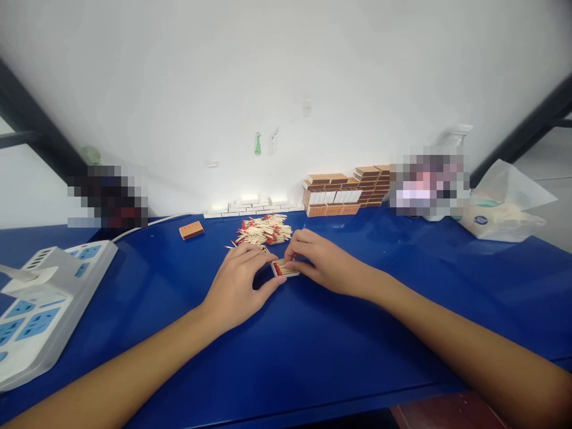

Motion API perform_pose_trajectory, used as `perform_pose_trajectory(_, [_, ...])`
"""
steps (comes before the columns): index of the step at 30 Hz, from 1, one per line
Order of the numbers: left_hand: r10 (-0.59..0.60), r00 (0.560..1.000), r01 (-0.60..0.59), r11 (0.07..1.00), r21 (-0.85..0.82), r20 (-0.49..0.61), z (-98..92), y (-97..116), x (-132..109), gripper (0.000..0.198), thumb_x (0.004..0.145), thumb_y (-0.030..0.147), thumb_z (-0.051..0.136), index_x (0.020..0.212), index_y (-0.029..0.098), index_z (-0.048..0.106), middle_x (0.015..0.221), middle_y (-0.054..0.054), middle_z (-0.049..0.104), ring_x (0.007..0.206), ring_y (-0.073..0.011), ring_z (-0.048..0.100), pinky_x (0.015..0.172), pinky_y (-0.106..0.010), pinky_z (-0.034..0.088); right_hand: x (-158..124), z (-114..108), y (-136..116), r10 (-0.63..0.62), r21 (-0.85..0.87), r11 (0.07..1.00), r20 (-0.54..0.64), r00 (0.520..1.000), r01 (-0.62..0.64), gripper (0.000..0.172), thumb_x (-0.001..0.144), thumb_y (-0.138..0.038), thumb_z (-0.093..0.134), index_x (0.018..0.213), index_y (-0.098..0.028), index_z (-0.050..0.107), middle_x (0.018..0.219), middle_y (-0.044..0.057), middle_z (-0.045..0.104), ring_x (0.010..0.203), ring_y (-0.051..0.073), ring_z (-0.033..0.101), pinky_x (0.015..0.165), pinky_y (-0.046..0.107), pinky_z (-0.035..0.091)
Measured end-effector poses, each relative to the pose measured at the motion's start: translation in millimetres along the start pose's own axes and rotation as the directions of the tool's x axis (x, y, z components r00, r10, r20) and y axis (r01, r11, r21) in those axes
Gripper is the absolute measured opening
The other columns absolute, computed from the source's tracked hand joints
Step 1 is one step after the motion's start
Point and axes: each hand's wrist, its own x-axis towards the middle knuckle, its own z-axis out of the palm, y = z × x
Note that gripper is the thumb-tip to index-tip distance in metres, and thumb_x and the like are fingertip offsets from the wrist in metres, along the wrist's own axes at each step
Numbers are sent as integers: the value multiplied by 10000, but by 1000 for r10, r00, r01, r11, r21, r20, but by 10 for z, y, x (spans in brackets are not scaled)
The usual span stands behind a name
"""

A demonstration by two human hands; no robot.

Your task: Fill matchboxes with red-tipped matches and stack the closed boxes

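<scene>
A small open matchbox tray (283, 269) holding red-tipped matches lies on the blue table (313, 345). My left hand (239, 286) curls round its left side, thumb and fingers pinching it. My right hand (322, 259) grips its right side with fingers pressed together. Just behind the hands lies a loose pile of matches (264, 230).
A single brown matchbox sleeve (192, 230) lies left of the pile. White trays (250, 205) line the wall, with stacked brown matchboxes (346, 190) to their right. A white power strip (40, 304) sits at the far left, a plastic bag (503, 208) at the far right.
</scene>
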Motion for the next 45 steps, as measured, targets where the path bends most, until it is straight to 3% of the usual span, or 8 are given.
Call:
perform_pose_trajectory(4, [2, 1000, -2, 1000, 2, 0, -1, 2, -7, 260, 916, 382, 748, 1116, 220, 713, 1067, -52, 740, 1057, -255, 628, 949, -456, 514, 25, -19, 107, 25, 11, 1000, -58, 998, -24, 137, 1027, -267, 566, 958, -196, 660, 962, 50, 610, 890, 177, 567, 779, 305, 451])
perform_pose_trajectory(7, [-6, 1000, 6, 1000, -1, 1, 3, 6, -13, 259, 913, 381, 751, 1120, 230, 719, 1089, -57, 739, 1072, -261, 630, 955, -460, 513, 42, -58, 313, 126, -43, 990, -155, 980, -134, 138, 1008, -282, 588, 932, -193, 662, 878, 31, 608, 781, 161, 552, 718, 301, 428])
perform_pose_trajectory(14, [10, 1000, -10, 1000, -16, 3, 15, 12, -20, 277, 916, 388, 745, 1139, 225, 717, 1072, -70, 735, 1085, -268, 630, 961, -472, 522, 111, -26, 573, 197, -94, 970, -226, 954, -222, 168, 925, -353, 708, 968, -191, 692, 914, 43, 624, 818, 180, 577, 747, 318, 456])
perform_pose_trajectory(22, [5, 1000, -5, 1000, 2, 2, 8, 18, -8, 267, 918, 388, 740, 1127, 223, 716, 1052, -62, 735, 1061, -267, 627, 937, -460, 515, 178, -9, 510, 168, -153, 969, -157, 973, -192, 105, 963, -248, 643, 890, -177, 671, 904, 55, 622, 861, 199, 578, 770, 330, 451])
perform_pose_trajectory(27, [0, 1000, 0, 1000, 8, -8, 6, 12, -10, 240, 914, 368, 747, 1100, 220, 711, 1039, -48, 743, 1046, -257, 625, 963, -462, 503, 84, -154, 179, 121, -13, 992, -65, 991, -122, 114, 969, -271, 649, 899, -191, 689, 919, 43, 618, 798, 164, 576, 720, 299, 459])
perform_pose_trajectory(32, [3, 1000, -3, 1000, 6, -7, 5, 8, -1, 232, 923, 384, 734, 1095, 230, 713, 1013, -39, 747, 1027, -255, 625, 947, -455, 507, 51, -103, -19, 25, 63, 998, 37, 999, -27, 119, 987, -298, 630, 953, -209, 702, 915, 35, 618, 823, 161, 576, 720, 291, 459])
perform_pose_trajectory(39, [-2, 1000, 2, 1000, 11, 2, 9, 12, -9, 248, 908, 369, 753, 1110, 231, 716, 1036, -47, 739, 1048, -263, 622, 946, -454, 506, 213, 61, 400, 62, -110, 990, -251, 966, -92, 91, 974, -265, 645, 1017, -187, 666, 967, 64, 638, 902, 204, 599, 820, 351, 491])
perform_pose_trajectory(45, [6, 1000, -6, 1000, 13, 2, 6, 19, -11, 250, 913, 367, 747, 1106, 210, 715, 1035, -47, 737, 1058, -255, 621, 964, -446, 501, 340, 170, 599, 14, -264, 961, -253, 967, -82, 240, 991, -315, 631, 1179, -177, 685, 1119, 131, 660, 1085, 289, 583, 942, 470, 502])
